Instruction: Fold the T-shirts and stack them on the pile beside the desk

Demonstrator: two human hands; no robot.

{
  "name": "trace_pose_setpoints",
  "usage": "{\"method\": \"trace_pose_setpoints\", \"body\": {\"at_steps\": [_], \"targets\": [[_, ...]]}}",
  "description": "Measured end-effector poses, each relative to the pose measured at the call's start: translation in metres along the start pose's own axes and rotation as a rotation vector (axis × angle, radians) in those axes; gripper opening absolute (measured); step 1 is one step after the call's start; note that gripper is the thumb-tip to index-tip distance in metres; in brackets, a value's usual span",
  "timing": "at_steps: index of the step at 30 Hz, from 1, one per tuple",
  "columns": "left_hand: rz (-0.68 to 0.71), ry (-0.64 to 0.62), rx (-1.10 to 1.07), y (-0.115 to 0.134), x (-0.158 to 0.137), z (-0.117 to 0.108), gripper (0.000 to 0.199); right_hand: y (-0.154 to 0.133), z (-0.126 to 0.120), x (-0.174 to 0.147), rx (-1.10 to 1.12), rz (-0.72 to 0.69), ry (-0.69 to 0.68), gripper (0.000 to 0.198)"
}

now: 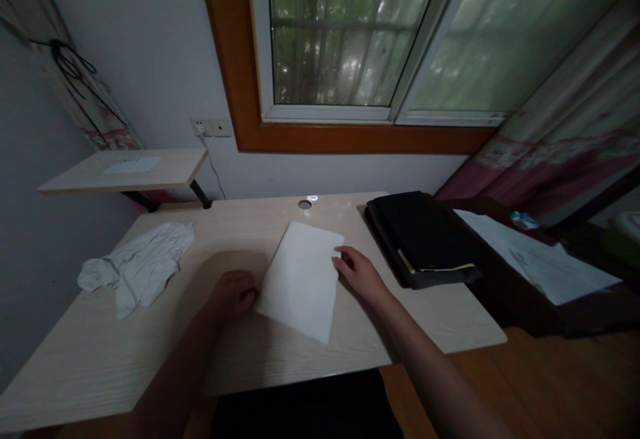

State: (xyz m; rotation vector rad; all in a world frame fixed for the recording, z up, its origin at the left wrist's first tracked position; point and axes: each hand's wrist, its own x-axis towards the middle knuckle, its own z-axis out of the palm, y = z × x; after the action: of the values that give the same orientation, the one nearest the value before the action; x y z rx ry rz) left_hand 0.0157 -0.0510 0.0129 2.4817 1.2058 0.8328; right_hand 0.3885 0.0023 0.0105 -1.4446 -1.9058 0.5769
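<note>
A white sheet of paper (303, 282) lies tilted on the pale wooden desk, and it looks folded, though its layers are hard to make out. My left hand (233, 296) is closed at the paper's lower left edge, its curled fingertips against that side. On the opposite side, my right hand (361, 274) has its thumb and fingers closed on the upper part of the right edge. Both forearms reach in from the bottom of the head view.
A crumpled white cloth (145, 262) lies at the desk's left, below a small raised shelf (175, 159). Black folders (415, 236) are stacked on the right. Beyond them, papers (535, 259) rest on a dark surface. A round cable hole (305, 204) sits near the back edge.
</note>
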Motion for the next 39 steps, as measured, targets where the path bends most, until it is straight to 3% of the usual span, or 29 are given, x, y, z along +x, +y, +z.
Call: {"method": "trace_pose_setpoints", "body": {"at_steps": [6,11,18,22,26,29,34,39], "targets": [[-0.01,-0.002,-0.122,0.006,0.003,0.004,0.023,0.003,0.01,0.011,-0.06,-0.042,-0.011,0.039],[-0.218,0.16,0.019,-0.003,0.004,0.005,0.023,-0.003,0.022,0.025,-0.019,-0.044,-0.023,0.041],[-0.401,0.34,0.017,-0.023,0.004,0.006,0.022,-0.017,0.05,0.056,-0.03,-0.038,-0.047,0.045],[-0.386,0.398,0.059,-0.03,0.005,0.009,0.025,-0.03,0.064,0.062,-0.101,-0.114,-0.051,0.049],[-0.147,0.26,0.135,-0.023,0.009,0.012,0.035,-0.054,0.072,0.052,-0.301,-0.206,0.046,0.047],[-0.036,0.104,0.216,-0.017,0.012,0.016,0.041,-0.073,0.081,0.041,-0.359,-0.311,0.021,0.047],[-0.032,0.031,0.28,-0.017,0.013,0.02,0.046,-0.089,0.101,0.029,-0.388,-0.367,-0.128,0.054],[-0.052,0.039,0.283,-0.016,0.013,0.02,0.045,-0.082,0.106,0.029,-0.415,-0.34,-0.149,0.061]]}}
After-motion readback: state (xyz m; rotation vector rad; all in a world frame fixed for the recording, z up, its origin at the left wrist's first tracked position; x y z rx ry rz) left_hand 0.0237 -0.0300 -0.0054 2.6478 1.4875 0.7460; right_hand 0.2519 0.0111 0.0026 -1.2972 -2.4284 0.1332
